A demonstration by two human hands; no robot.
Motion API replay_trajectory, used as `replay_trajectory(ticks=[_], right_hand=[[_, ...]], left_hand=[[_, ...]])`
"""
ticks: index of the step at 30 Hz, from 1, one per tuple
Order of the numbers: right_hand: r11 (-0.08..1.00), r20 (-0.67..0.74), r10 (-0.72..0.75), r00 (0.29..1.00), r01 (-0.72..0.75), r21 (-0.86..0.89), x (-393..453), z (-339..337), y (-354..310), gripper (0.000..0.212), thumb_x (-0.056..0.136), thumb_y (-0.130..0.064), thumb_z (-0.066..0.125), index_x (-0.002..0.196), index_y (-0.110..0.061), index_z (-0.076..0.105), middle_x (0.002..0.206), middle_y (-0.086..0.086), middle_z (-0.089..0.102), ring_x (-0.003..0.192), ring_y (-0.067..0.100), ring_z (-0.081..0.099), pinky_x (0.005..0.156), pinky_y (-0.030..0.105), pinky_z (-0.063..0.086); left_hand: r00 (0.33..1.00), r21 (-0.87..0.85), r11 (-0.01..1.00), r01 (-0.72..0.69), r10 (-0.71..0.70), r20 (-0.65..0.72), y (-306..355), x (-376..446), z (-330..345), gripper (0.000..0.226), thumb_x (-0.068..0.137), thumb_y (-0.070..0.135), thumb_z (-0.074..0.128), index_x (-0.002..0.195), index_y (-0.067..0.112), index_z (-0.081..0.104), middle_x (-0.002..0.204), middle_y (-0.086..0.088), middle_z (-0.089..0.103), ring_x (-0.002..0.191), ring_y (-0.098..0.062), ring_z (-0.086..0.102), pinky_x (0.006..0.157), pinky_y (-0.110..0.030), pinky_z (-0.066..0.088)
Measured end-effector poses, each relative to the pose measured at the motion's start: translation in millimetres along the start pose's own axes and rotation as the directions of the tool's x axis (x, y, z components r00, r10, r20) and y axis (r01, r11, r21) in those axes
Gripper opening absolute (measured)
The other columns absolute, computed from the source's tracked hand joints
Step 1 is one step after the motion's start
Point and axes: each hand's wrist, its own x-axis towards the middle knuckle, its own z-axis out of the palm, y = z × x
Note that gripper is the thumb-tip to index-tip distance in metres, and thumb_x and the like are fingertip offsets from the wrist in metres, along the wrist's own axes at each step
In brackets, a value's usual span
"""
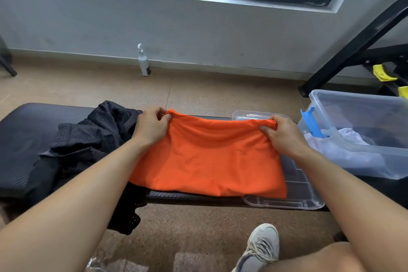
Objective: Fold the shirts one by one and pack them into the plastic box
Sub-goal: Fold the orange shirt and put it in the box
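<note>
On the dark surface [26, 130], the orange shirt [209, 157] lies partly over a clear lid [302, 190], its far edge pinched by the left hand [152, 127] and right hand [280, 133], black shirts [92, 139] left, the plastic box [362, 134] right.

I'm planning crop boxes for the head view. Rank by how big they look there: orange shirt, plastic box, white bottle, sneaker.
Largest to smallest:
1. orange shirt
2. plastic box, cut off at the frame edge, so near the shirt
3. sneaker
4. white bottle, farthest from the camera
</note>
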Motion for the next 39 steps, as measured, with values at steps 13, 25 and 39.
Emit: replay_trajectory(ticks=[13, 25, 39], right_hand=[[0.998, 0.014, 0.053, 0.998, -0.052, -0.042, -1, 7, 0, 0.014, 0.096, -0.039, 0.06, 0.099, -0.025, 0.061, 0.099, 0.002, 0.07, 0.095, 0.025, 0.065, 0.086, 0.041, 0.051], [0.976, 0.074, 0.192, 0.979, -0.182, -0.123, -5, -5, -6, 0.049, 0.084, -0.06, 0.068, 0.116, -0.024, 0.065, 0.112, 0.001, 0.07, 0.108, 0.025, 0.064, 0.09, 0.04, 0.051], [0.913, 0.181, 0.164, 0.97, -0.219, 0.346, -17, -3, -24, 0.032, 0.089, -0.036, 0.074, 0.112, -0.014, 0.067, 0.104, 0.003, 0.073, 0.094, 0.017, 0.069, 0.086, 0.038, 0.057]], left_hand=[[0.998, 0.078, 0.995, 0.058, -0.056, -0.03, 6, 7, 14, 0.017, 0.099, 0.027, 0.059, 0.104, 0.015, 0.07, 0.097, -0.003, 0.066, 0.096, -0.022, 0.06, 0.082, -0.03, 0.042], [0.958, 0.221, 0.939, -0.265, 0.282, -0.05, 12, -11, 25, 0.038, 0.088, 0.021, 0.073, 0.123, 0.014, 0.059, 0.125, -0.007, 0.06, 0.121, -0.025, 0.053, 0.101, -0.036, 0.042], [0.791, 0.451, 0.708, -0.543, 0.251, 0.557, 6, -39, 76, 0.077, 0.097, 0.064, 0.038, 0.161, 0.031, 0.009, 0.17, 0.004, 0.001, 0.155, -0.021, -0.012, 0.125, -0.047, -0.004]])
